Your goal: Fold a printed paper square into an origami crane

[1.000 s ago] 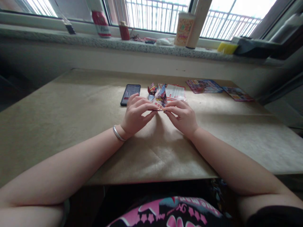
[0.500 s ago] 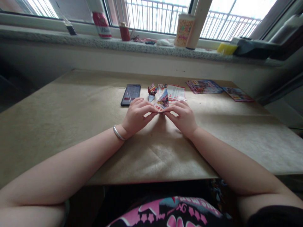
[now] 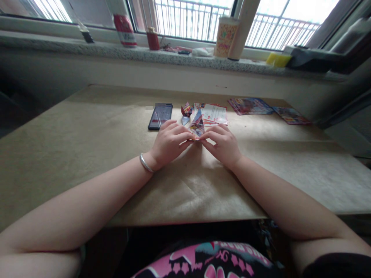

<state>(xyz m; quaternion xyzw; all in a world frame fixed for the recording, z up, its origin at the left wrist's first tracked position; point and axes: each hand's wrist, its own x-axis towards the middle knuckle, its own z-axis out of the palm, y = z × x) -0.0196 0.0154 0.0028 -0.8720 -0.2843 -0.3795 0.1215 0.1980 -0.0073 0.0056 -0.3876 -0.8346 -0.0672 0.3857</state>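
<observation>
Daylight pours through a wide window [image 3: 301, 9], with a balcony railing [image 3: 185, 19] beyond the glass and a speckled stone sill [image 3: 139, 54] below it. Along the sill, from left to right, stand a red-and-white can [image 3: 124, 31], a small red cup [image 3: 152, 39], a patterned paper cup [image 3: 225, 36], a beige tube [image 3: 243, 29], a yellow block [image 3: 278, 60] and a dark tray [image 3: 313, 60].

A broad tan board [image 3: 72, 162] fills the near scene, with a person's bare forearms resting across it. Toward its far right edge lie two glossy leaflets [image 3: 251, 106] [image 3: 291, 115]. Closer to centre are a red-printed white flyer [image 3: 213, 114] and a small folded scrap [image 3: 187, 110]. A smartphone [image 3: 160, 116] lies just beyond the left hand [image 3: 169, 144], which wears a silver bangle [image 3: 145, 163]. That hand and the right hand [image 3: 223, 146] both pinch a folded printed paper [image 3: 197, 125] between thumbs and fingers. The paper sits mid-board between them, tapering toward the far side, just in front of the flyer, with its lower edge partly hidden by the fingers.
</observation>
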